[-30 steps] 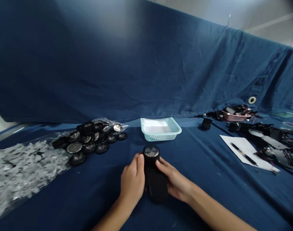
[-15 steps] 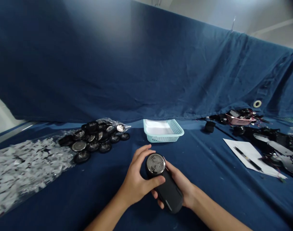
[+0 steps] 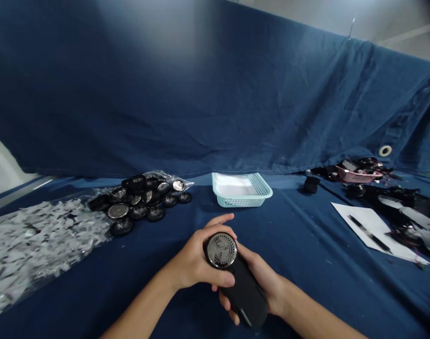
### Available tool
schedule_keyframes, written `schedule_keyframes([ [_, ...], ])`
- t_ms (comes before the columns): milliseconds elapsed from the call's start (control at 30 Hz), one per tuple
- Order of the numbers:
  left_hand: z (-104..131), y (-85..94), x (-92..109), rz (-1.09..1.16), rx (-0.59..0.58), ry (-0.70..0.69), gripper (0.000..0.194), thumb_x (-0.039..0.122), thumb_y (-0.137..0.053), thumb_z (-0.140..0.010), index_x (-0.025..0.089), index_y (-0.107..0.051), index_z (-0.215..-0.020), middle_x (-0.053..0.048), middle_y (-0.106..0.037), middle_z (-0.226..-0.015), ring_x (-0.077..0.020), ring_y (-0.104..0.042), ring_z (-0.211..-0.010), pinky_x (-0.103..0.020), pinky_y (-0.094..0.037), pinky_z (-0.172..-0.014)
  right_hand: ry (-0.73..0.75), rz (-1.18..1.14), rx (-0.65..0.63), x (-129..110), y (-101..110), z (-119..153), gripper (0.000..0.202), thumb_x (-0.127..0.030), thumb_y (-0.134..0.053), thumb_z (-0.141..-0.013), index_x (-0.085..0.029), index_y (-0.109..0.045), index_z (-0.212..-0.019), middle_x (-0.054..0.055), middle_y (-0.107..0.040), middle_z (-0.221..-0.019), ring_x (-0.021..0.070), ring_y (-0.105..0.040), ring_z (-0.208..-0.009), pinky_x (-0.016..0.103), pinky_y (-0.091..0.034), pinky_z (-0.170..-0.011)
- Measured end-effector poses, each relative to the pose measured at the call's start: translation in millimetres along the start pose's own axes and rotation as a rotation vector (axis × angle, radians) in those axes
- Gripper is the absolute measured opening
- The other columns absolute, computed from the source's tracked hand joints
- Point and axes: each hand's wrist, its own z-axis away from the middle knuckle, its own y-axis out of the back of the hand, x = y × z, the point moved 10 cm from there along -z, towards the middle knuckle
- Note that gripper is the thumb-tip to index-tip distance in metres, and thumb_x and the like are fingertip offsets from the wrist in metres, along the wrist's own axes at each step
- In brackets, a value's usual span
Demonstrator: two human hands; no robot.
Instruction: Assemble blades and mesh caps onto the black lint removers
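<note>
Between my hands is a black fabric shaver (image 3: 245, 294) with a round, perforated metal head tilted up toward me. My left hand (image 3: 200, 261) wraps around the head end, thumb across the front just below the metal mesh and fingers behind the rim. Around the body from the right side, my right hand (image 3: 262, 278) is closed, its fingertips showing at the left edge. Part of the right fingers is hidden behind the shaver. To the left lies a pile of round black shaver head caps (image 3: 137, 212), some with metal mesh.
A clear bag of small white pieces (image 3: 34, 249) lies at the left. A light blue basket (image 3: 241, 202) stands at the back. At right are white paper (image 3: 359, 219), a pen (image 3: 370, 234), a pink basket (image 3: 359, 176) and dark parts. A blue curtain (image 3: 186, 103) hangs behind.
The shaver has come slightly lower and to the left in view, its head turned a little. My left hand has closed further around the head. The view has shifted slightly.
</note>
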Motion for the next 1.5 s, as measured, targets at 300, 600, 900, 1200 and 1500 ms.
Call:
schedule_keyframes([
  [300, 0, -2.5, -5, 0.045, -0.043, 0.045, 0.059, 0.028, -0.085, -0.057, 0.026, -0.064, -0.112, -0.009, -0.035, -0.15, -0.0348, -0.037, -0.134, -0.051, -0.034, -0.107, 0.025, -0.049, -0.013, 2, 6, -5, 0.092, -0.079, -0.011, -0.083, -0.004, -0.064, -0.089, 0.015, -0.069, -0.064, 0.0233, -0.065, -0.049, 0.03, -0.049, -0.045],
  [600, 8, 13.1, -61, 0.106, 0.317, 0.138, 0.071, 0.032, -0.081, -0.065, 0.024, -0.053, -0.129, -0.012, -0.06, -0.121, -0.026, -0.06, -0.098, -0.038, -0.051, -0.081, 0.412, -0.104, 0.066, -48, 16, 12, 0.068, -0.069, -0.04, -0.086, -0.01, -0.063, -0.11, 0.014, -0.07, -0.085, 0.0234, -0.067, -0.071, 0.038, -0.052, -0.068],
  [900, 17, 17.2, -30, -0.318, 0.456, -0.041, 0.044, 0.032, -0.066, -0.081, 0.023, -0.053, -0.122, -0.01, -0.057, -0.12, -0.0245, -0.058, -0.102, -0.04, -0.047, -0.091, 0.419, -0.037, 0.1, -51, 24, 16, 0.052, -0.052, -0.044, -0.088, -0.008, -0.068, -0.102, 0.015, -0.071, -0.08, 0.0227, -0.066, -0.069, 0.038, -0.051, -0.069],
  [1200, 26, 7.2, -6, -0.656, 0.445, -0.268, 0.079, 0.035, -0.073, -0.075, 0.024, -0.03, -0.14, -0.013, -0.043, -0.139, -0.0302, -0.04, -0.129, -0.047, -0.035, -0.107, 0.439, -0.092, 0.207, -50, 29, 18, 0.037, -0.04, -0.055, -0.084, -0.018, -0.062, -0.113, 0.009, -0.071, -0.094, 0.0211, -0.066, -0.069, 0.042, -0.053, -0.072],
  [1500, 33, 2.4, 9, -0.779, 0.516, -0.369, 0.066, 0.027, -0.07, -0.078, 0.027, -0.036, -0.134, -0.01, -0.049, -0.135, -0.0296, -0.042, -0.126, -0.048, -0.034, -0.106, 0.436, -0.062, 0.259, -47, 35, 20, 0.034, -0.034, -0.059, -0.085, -0.02, -0.059, -0.116, 0.005, -0.071, -0.088, 0.0199, -0.067, -0.065, 0.038, -0.056, -0.063],
])
